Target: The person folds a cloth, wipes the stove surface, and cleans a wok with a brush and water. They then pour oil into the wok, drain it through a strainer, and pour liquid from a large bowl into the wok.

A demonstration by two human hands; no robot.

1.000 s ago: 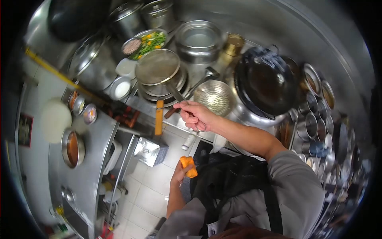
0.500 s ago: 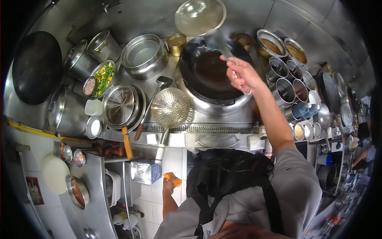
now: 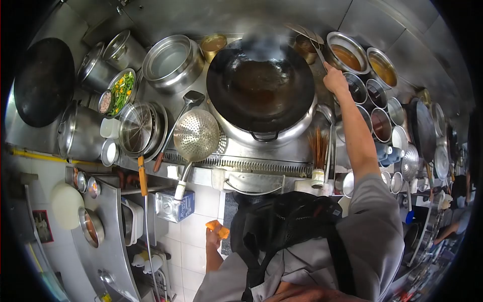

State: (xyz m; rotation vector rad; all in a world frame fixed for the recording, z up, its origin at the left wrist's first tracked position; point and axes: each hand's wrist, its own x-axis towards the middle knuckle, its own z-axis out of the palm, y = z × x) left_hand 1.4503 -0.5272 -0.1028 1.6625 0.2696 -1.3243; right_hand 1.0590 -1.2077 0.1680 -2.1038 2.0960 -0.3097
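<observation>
My right hand (image 3: 335, 79) is closed round the handle of a skimmer (image 3: 304, 33), whose flat round metal head shows nearly edge-on over a gold tin (image 3: 304, 49) at the back of the stove. Left of it stands a large black wok (image 3: 226, 95) with a thin pool of brown liquid in the bottom and a blurred haze at its far rim. Low by my side, my left hand (image 3: 213, 237) grips a bunched orange cloth (image 3: 218, 229).
A perforated ladle (image 3: 196, 135), a spatula (image 3: 190, 99) and stacked strainers (image 3: 137, 132) lie left of the wok. Beyond them are a steel pot (image 3: 171, 60) and a bowl of cut vegetables (image 3: 122, 93). A bamboo brush (image 3: 317, 153) and several steel containers (image 3: 381, 126) stand to the right.
My right hand has moved right and away from over the wok, taking the skimmer to the gold tin; its head has turned from face-on to edge-on. The view has shifted slightly.
</observation>
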